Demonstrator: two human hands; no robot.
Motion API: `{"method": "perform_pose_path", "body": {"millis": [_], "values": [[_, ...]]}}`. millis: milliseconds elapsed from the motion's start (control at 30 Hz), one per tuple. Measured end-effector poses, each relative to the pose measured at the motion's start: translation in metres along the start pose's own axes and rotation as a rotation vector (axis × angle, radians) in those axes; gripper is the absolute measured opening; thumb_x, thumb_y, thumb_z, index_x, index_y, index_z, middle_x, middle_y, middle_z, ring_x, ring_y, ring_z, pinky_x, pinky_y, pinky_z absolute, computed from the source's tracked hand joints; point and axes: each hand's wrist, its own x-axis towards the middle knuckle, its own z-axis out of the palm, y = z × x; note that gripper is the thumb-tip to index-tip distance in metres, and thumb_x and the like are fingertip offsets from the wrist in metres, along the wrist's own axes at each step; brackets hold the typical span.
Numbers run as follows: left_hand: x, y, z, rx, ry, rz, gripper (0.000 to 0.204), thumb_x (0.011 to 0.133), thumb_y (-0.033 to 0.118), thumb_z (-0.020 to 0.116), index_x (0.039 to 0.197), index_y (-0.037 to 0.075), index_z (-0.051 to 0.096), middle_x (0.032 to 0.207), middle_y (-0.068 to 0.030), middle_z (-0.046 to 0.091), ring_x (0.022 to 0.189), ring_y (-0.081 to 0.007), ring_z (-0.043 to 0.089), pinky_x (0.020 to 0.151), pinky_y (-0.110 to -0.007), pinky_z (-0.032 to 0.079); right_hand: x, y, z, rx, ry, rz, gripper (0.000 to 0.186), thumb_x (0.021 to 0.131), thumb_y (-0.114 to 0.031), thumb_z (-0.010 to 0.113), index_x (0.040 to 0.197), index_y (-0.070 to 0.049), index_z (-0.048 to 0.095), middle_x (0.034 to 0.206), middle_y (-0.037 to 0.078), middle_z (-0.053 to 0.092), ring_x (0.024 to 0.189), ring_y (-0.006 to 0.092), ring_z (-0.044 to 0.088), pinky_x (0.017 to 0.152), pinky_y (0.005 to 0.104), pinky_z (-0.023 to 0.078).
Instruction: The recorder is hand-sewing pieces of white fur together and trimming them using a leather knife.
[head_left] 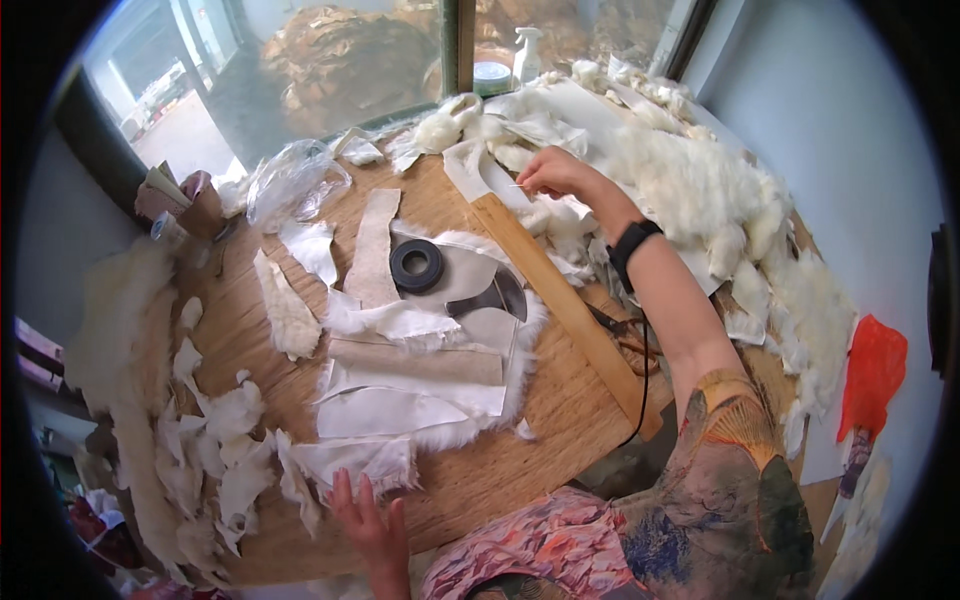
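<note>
My right hand (555,173) is pinched at the far side of the table, beside a curved white piece of hide (470,165). A thin pale sliver shows at its fingertips, too small to name. My left hand (368,520) is open, fingers apart, at the near edge of a white fur scrap (350,460). Between the hands lie white fur pelt pieces (390,410) with beige strips (415,360) on them. A black ring (417,266) and a dark curved metal blade (510,290) rest on the pelt pieces.
A long wooden strip (565,310) crosses the table, with scissors (637,343) and a black cord beyond it. Heaped white fur (690,180) covers the right side. Fur scraps (230,420), a clear plastic bag (295,185) and a container (200,205) stand left. A red bag (872,375) hangs right.
</note>
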Motion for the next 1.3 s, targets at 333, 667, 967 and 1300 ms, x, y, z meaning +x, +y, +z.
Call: {"method": "perform_pose_path", "body": {"millis": [333, 667, 967, 1300], "values": [[0.049, 0.064, -0.018, -0.129, 0.055, 0.146, 0.034, 0.081, 0.005, 0.064, 0.115, 0.003, 0.061, 0.126, -0.0177, 0.056, 0.119, -0.0368, 0.052, 0.103, -0.052, 0.037, -0.155, -0.039, 0.058, 0.858, -0.192, -0.028, 0.023, 0.088, -0.008, 0.066, 0.109, -0.001, 0.065, 0.080, -0.003, 0.063, 0.060, -0.0012, 0.052, 0.049, 0.0126, 0.041], [0.111, 0.150, 0.023, -1.115, -0.016, 0.029, 0.044, 0.081, 0.003, 0.069, 0.123, -0.001, 0.057, 0.116, -0.0151, 0.063, 0.108, -0.0231, 0.060, 0.093, -0.034, 0.045, -0.239, -0.045, 0.140, 1.204, -0.553, -0.028, 0.031, 0.090, -0.004, 0.061, 0.121, 0.001, 0.060, 0.091, 0.002, 0.064, 0.063, -0.0005, 0.051, 0.051, 0.0124, 0.040], [0.070, 0.106, 0.034, -1.627, -0.419, -0.360, 0.008, 0.088, 0.007, 0.065, 0.090, -0.001, 0.065, 0.080, -0.0078, 0.067, 0.069, -0.0107, 0.060, 0.065, -0.023, 0.048, -0.247, -0.006, 0.188, 1.543, -0.510, 0.039, 0.009, 0.097, -0.011, 0.054, 0.105, -0.007, 0.058, 0.101, 0.006, 0.062, 0.071, 0.0045, 0.056, 0.054, 0.0167, 0.043], [0.049, 0.052, 0.024, -1.326, -0.480, -0.340, 0.007, 0.088, 0.007, 0.064, 0.087, 0.001, 0.062, 0.075, -0.0025, 0.063, 0.067, -0.0089, 0.058, 0.061, -0.024, 0.047, -0.244, -0.048, 0.255, 1.504, -0.512, 0.035, 0.011, 0.098, -0.014, 0.052, 0.105, -0.006, 0.055, 0.079, 0.004, 0.060, 0.059, 0.0092, 0.055, 0.052, 0.0186, 0.045]]}}
